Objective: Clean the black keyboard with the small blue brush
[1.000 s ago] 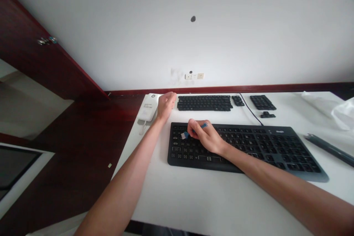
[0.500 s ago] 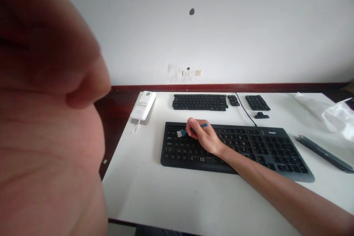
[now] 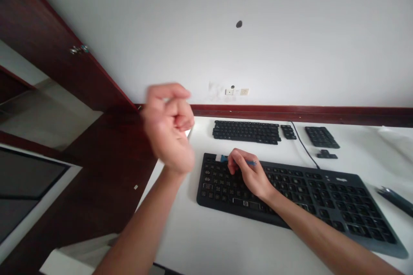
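My right hand (image 3: 250,172) is closed around a small blue brush (image 3: 251,163). Its pale bristles point left, over the top-left keys of a black keyboard base (image 3: 258,212) whose keycaps are off. The hand lies low across the left half of the base. Raised above the table's left edge, my left hand (image 3: 169,129) is slightly blurred, its fingers curled loosely into the palm, and nothing shows in them.
Behind the base lie loose keycaps (image 3: 247,132) in blocks, a small keycap group (image 3: 288,132), a number-pad block (image 3: 322,137) and arrow keycaps (image 3: 327,154). A cable (image 3: 303,146) runs between them. A dark long object (image 3: 395,200) and white plastic (image 3: 398,142) are at right.
My left hand has moved away from close before the camera to above the table's left edge. The view has shifted left. My right hand still holds the brush over the base.
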### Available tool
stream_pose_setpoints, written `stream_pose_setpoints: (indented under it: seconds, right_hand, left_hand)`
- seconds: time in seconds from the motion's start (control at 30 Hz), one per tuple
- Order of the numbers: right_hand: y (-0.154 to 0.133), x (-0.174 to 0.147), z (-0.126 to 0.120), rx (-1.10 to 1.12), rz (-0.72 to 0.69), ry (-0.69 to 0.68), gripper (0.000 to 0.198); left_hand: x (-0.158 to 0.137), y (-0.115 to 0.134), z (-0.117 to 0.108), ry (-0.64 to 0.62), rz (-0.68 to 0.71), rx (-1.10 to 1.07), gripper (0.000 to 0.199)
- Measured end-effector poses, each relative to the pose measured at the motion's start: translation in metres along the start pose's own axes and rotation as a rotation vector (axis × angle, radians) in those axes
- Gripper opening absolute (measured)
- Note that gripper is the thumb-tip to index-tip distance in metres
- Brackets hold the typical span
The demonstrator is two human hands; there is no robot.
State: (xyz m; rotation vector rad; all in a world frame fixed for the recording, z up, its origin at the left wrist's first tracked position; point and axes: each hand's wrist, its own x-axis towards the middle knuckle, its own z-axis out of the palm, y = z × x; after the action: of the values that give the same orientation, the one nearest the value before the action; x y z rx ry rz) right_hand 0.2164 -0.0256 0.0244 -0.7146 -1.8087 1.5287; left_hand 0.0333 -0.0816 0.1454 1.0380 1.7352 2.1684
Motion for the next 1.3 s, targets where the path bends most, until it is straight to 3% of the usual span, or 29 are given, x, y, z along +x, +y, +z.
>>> stream_pose_setpoints:
  seconds: [0.03, 0.1, 0.2, 0.3, 0.37, 0.47, 1.07, 1.3]
  right_hand:
    - [0.000, 0.001, 0.000, 0.012, -0.006, 0.012, 0.053]
    - [0.001, 0.003, 0.000, 0.022, -0.011, 0.042, 0.051]
    - [0.000, 0.003, 0.003, 0.034, -0.005, 0.044, 0.048]
    - [-0.001, 0.001, 0.006, 0.044, 0.021, 0.050, 0.034]
    - [0.000, 0.001, 0.008, 0.047, 0.037, 0.075, 0.025]
    - [0.004, 0.002, 0.009, 0.061, 0.040, 0.115, 0.024]
    - [0.005, 0.005, 0.008, -0.087, 0.006, 0.090, 0.028]
    - [0.010, 0.006, 0.008, -0.145, -0.052, 0.071, 0.032]
  left_hand:
    - [0.000, -0.017, 0.010, -0.050, 0.085, -0.068, 0.064]
    - [-0.003, -0.060, 0.024, -0.137, 0.094, -0.077, 0.065]
    - [-0.008, -0.120, 0.024, -0.195, -0.075, -0.037, 0.063]
    - [-0.011, -0.150, 0.015, -0.256, -0.294, -0.055, 0.060]
    - [-0.010, -0.156, 0.013, -0.290, -0.441, -0.131, 0.058]
    - [-0.007, -0.157, 0.014, -0.336, -0.521, -0.184, 0.054]
    - [-0.007, -0.155, 0.016, -0.333, -0.485, -0.133, 0.047]
    - [-0.012, -0.157, 0.021, -0.407, -0.358, -0.092, 0.050]
